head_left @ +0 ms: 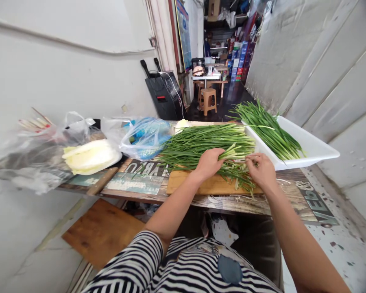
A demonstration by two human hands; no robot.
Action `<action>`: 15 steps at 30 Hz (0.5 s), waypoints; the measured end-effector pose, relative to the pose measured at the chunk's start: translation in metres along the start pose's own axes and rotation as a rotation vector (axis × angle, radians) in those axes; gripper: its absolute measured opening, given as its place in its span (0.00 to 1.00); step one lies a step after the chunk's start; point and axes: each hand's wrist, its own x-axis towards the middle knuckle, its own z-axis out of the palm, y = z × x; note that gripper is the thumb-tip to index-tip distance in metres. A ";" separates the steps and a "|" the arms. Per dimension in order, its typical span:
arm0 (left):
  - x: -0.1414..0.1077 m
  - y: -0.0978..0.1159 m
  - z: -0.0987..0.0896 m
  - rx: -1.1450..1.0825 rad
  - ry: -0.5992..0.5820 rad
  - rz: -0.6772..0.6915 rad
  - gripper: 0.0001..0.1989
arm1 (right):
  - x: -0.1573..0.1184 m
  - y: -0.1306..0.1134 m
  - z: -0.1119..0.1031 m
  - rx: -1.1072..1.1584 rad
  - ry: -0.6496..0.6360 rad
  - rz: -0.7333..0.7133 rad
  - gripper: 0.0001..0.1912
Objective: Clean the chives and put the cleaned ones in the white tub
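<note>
Our striped shirt (198, 264) lies nearest the camera, on the near side of the board (183, 186). We position both hands over the board. Our left hand (210, 165) is closed on a small bunch (232, 152) of chives, pale stem ends pointing right. Our right hand (262, 171), above the board's right end, has its fingers drawn narrow at those ends; we cannot tell whether it grips a stem. Beneath it, we note loose trimmings (245, 183) on the board. We locate the main chive pile (198, 140) along the board's far side, leaves to the left. To the right of the board, we see a white tray (317, 142) carrying more chives (271, 132). To the left of the board, we find a blue bag (149, 134), then a cut cabbage (93, 155) and a knife handle (102, 181). Well beyond the board, we observe a stool (208, 99).
</note>
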 end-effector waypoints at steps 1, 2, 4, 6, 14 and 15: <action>0.000 0.000 0.001 -0.002 0.013 -0.001 0.09 | -0.003 -0.002 0.002 -0.024 0.002 -0.033 0.17; 0.000 0.001 0.002 -0.002 0.018 -0.001 0.09 | -0.005 -0.005 0.005 -0.004 -0.004 -0.017 0.17; 0.000 0.001 0.003 0.002 0.014 0.000 0.10 | -0.009 -0.011 0.013 0.130 -0.047 0.130 0.17; -0.001 0.000 0.004 0.001 0.012 0.008 0.10 | -0.010 -0.015 0.022 0.326 -0.086 0.293 0.17; 0.000 -0.002 0.004 -0.105 0.004 -0.013 0.07 | -0.012 -0.020 0.027 0.772 -0.146 0.367 0.16; 0.001 -0.001 0.003 -0.112 0.004 -0.021 0.07 | -0.013 -0.021 0.027 0.777 -0.134 0.366 0.16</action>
